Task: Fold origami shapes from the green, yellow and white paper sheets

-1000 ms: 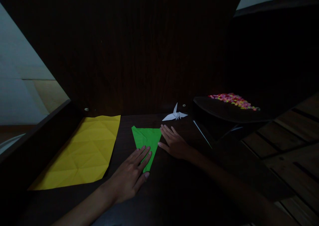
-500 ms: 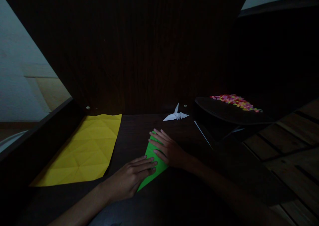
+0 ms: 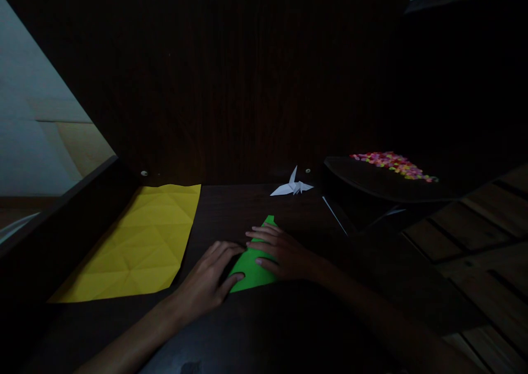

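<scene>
The green paper (image 3: 251, 272) has rotated clockwise since the previous frame. It lies on the dark tabletop (image 3: 243, 330), long axis 1 to 7 o'clock, at 3 o'clock from the left hand (image 3: 209, 274), whose thumb and fingers are parted. The right hand (image 3: 285, 253) is nearer: flat across it, fingers extended.

The head view looks forward and down at both hands (image 3: 206, 278).

Green folded paper (image 3: 254, 269), flat on dark tabletop (image 3: 231, 209).
</scene>
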Available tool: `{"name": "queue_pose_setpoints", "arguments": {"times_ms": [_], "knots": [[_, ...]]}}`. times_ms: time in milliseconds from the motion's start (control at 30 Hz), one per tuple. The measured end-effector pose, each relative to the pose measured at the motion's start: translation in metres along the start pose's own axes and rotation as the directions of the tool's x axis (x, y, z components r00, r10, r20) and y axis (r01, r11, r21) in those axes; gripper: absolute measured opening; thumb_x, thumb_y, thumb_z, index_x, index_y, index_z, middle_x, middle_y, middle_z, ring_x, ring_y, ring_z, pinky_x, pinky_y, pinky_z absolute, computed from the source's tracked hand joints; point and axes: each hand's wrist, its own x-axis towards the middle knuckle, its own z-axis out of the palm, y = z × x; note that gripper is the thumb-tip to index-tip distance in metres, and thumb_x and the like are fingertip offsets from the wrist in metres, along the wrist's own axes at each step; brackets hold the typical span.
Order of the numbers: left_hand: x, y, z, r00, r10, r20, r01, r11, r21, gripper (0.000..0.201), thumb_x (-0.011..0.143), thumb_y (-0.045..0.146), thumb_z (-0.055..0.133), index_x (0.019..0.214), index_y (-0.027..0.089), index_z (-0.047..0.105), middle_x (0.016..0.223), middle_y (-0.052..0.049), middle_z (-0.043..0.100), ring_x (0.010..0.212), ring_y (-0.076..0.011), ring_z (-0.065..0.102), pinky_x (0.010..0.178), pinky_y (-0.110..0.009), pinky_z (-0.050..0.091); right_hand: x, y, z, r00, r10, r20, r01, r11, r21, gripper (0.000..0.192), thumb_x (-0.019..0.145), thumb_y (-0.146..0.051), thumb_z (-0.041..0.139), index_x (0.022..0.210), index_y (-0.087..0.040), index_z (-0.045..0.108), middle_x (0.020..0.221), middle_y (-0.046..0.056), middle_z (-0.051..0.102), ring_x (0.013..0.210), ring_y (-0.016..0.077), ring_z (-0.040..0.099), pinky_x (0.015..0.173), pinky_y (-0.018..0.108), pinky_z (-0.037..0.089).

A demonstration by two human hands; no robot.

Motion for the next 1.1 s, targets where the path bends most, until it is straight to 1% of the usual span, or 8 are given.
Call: {"name": "queue_pose_setpoints", "arguments": {"times_ms": [100,200,333,500,600,800,933,1100], "knots": [[-0.003,-0.004,0.005,0.995,-0.052,-0.088,0.059,0.995,0.084,0.036,0.092,0.032,0.061,0.125,0.021,0.057,0.119,-0.01,0.062,0.11,-0.0278,0.059,0.097,-0.048,0.049,0.001,-0.002,-0.001,0.999,0.033,0.006,-0.033,0.999,-0.012,0.046,0.093,-0.031,0.056,0.136,-0.013,0.056,0.146,0.014,0.05,0.139,0.0282,0.04,0.116,0.052,0.029],[-0.004,-0.003,0.006,0.992,-0.056,-0.117,0.072,0.988,0.137,0.03,0.091,0.031,0.062,0.119,0.021,0.064,0.118,-0.01,0.062,0.108,-0.0284,0.058,0.094,-0.047,0.05,0.003,-0.006,-0.003,0.999,0.039,0.018,-0.039,0.999,-0.013,0.045,0.092,-0.029,0.056,0.134,-0.013,0.057,0.145,0.015,0.051,0.139,0.0289,0.038,0.116,0.054,0.029],[-0.004,0.001,0.004,0.992,-0.064,-0.109,0.079,0.986,0.144,0.023,0.09,0.031,0.062,0.111,0.023,0.068,0.115,-0.009,0.063,0.104,-0.0281,0.059,0.091,-0.047,0.05,0.003,-0.009,-0.003,1.0,0.029,-0.004,-0.029,0.999,-0.015,0.039,0.093,-0.028,0.054,0.127,-0.012,0.062,0.14,0.015,0.055,0.137,0.0275,0.04,0.117,0.053,0.027],[-0.002,0.005,0.005,0.991,-0.086,-0.099,0.096,0.99,0.102,0.021,0.089,0.026,0.062,0.109,0.023,0.065,0.114,-0.008,0.064,0.104,-0.0275,0.058,0.091,-0.046,0.047,0.003,-0.013,-0.003,1.0,-0.005,-0.007,0.005,0.999,-0.04,0.041,0.094,-0.024,0.049,0.133,-0.011,0.057,0.142,0.015,0.054,0.138,0.0272,0.038,0.116,0.053,0.029],[-0.002,0.007,0.007,0.991,-0.104,-0.084,0.109,0.992,0.058,0.018,0.09,0.023,0.059,0.107,0.023,0.063,0.111,-0.006,0.065,0.103,-0.0261,0.058,0.089,-0.044,0.047,0.004,-0.016,-0.004,1.0,-0.007,-0.002,0.007,0.999,-0.044,0.038,0.094,-0.023,0.049,0.129,-0.012,0.059,0.14,0.015,0.055,0.137,0.0267,0.039,0.116,0.054,0.029],[-0.003,0.008,0.012,0.982,-0.143,-0.125,0.149,0.988,0.041,0.027,0.088,0.022,0.061,0.115,0.022,0.063,0.113,-0.008,0.063,0.103,-0.0268,0.056,0.089,-0.046,0.046,0.005,-0.018,-0.002,1.0,-0.011,-0.002,0.01,0.999,-0.045,0.041,0.093,-0.021,0.05,0.133,-0.012,0.056,0.139,0.015,0.055,0.137,0.0266,0.039,0.116,0.053,0.03],[-0.003,0.006,0.013,0.975,-0.163,-0.15,0.174,0.983,0.063,0.026,0.087,0.024,0.063,0.113,0.021,0.067,0.113,-0.009,0.061,0.103,-0.0281,0.055,0.089,-0.047,0.047,0.008,-0.019,-0.003,1.0,-0.007,-0.005,0.007,1.0,-0.015,0.038,0.088,-0.016,0.052,0.125,-0.012,0.059,0.134,0.015,0.056,0.134,0.0273,0.04,0.116,0.052,0.029],[-0.002,0.007,0.012,0.971,-0.209,-0.113,0.214,0.976,0.033,0.022,0.086,0.024,0.063,0.108,0.023,0.068,0.113,-0.008,0.061,0.105,-0.029,0.054,0.091,-0.049,0.044,0.018,-0.022,-0.008,1.0,-0.011,0.022,0.011,1.0,0.01,0.033,0.08,-0.014,0.055,0.113,-0.012,0.059,0.12,0.015,0.058,0.122,0.028,0.046,0.11,0.05,0.034]]}}
